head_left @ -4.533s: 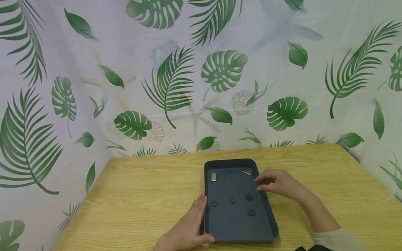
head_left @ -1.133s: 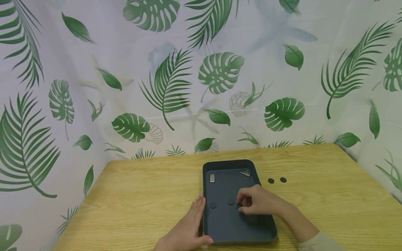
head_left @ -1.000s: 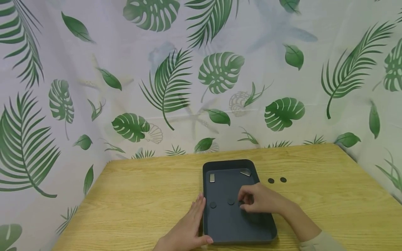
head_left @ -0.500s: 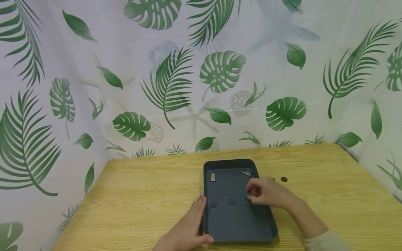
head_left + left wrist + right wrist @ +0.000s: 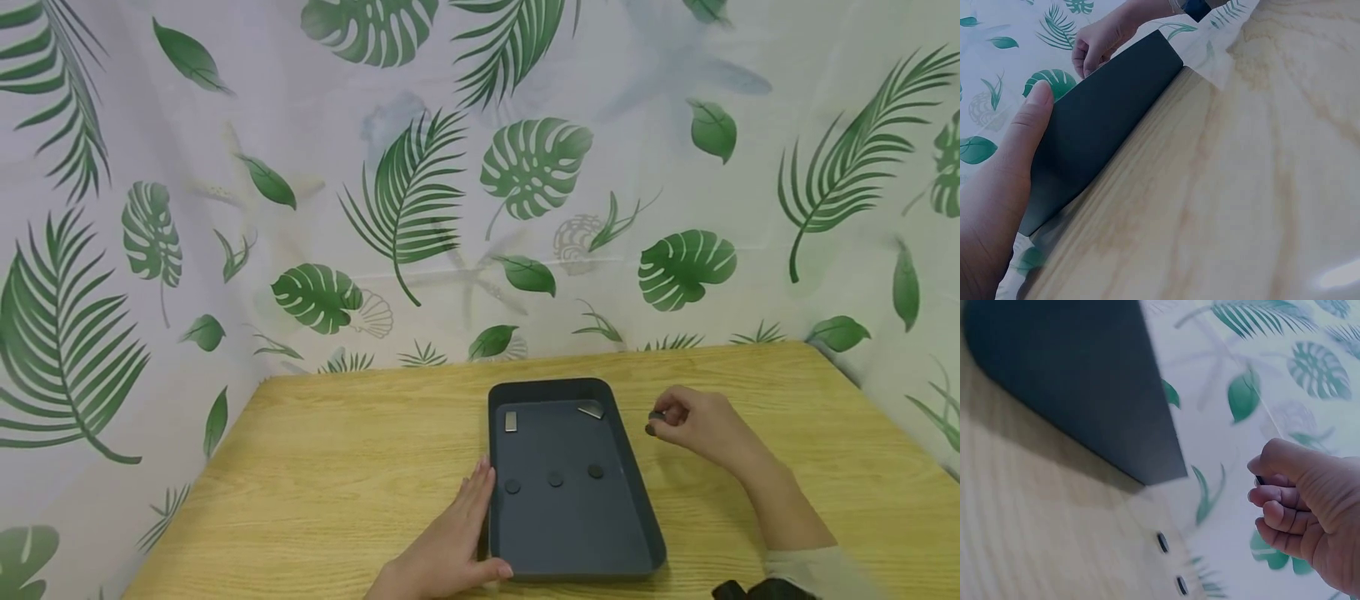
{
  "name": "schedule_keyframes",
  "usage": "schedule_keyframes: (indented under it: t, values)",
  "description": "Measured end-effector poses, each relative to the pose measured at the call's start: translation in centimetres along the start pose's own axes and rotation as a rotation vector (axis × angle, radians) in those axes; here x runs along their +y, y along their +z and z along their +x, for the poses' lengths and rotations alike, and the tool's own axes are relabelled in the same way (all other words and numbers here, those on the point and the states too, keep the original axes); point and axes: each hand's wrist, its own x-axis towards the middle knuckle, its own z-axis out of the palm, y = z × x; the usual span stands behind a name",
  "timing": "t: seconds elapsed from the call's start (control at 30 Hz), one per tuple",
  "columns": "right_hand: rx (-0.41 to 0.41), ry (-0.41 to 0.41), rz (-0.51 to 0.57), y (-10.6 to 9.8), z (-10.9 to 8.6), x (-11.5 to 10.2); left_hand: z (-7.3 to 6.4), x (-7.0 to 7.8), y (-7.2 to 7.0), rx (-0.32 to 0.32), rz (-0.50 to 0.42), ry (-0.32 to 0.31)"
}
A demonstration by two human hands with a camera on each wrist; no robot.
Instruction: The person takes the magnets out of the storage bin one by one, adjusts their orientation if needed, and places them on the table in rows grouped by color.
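A dark grey rectangular tray [image 5: 573,550] lies on the wooden table. My left hand [image 5: 450,533] rests against its left side with straight fingers, the thumb at its front corner. Several thin black discs are in view: a left disc [image 5: 512,486], a middle disc [image 5: 555,479] and a right disc [image 5: 595,472] lie in a row inside the tray. Beyond the tray's right wall, my right hand [image 5: 701,425] pinches another black disc [image 5: 1259,480] between thumb and finger, mostly covered. Below it on the table, the right wrist view has two more discs, an upper one [image 5: 1162,542] and a lower one [image 5: 1182,585].
A flat metallic rectangle [image 5: 511,422] lies at the tray's far left, and a second shiny metallic piece [image 5: 591,409] sits tilted in its far right corner. The wood-grain table [image 5: 360,467] extends on both sides. A leaf-print cloth [image 5: 450,208] hangs behind it.
My right hand has taken the nearest disc from the tray and carried it right, over the wall to above the table. My left hand has stayed against the tray.
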Motion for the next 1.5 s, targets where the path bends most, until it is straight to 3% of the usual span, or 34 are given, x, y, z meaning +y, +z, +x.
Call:
schedule_keyframes:
  t: [0.23,0.5,0.93,1.13,1.37,1.5]
  values:
    - [0.084,0.118,-0.027,-1.8,-0.5,2.5,0.0,0.0,-0.1,-0.003,-0.002,0.000]
    - [0.203,0.165,-0.079,-2.7,-1.2,4.6,0.1,0.0,-0.1,-0.004,-0.002,-0.006]
    - [0.094,0.298,0.051,-0.8,-0.9,6.6,0.1,-0.1,-0.1,0.007,0.007,0.011]
    - [0.084,0.331,0.038,-0.2,-1.2,7.3,0.1,0.0,-0.1,0.006,0.006,0.007]
    - [0.063,0.407,0.094,0.7,-1.4,8.0,0.1,0.0,-0.1,0.001,0.001,0.003]
    - [0.041,0.414,0.061,1.0,-1.7,8.5,0.1,-0.1,0.0,0.001,0.002,0.009]
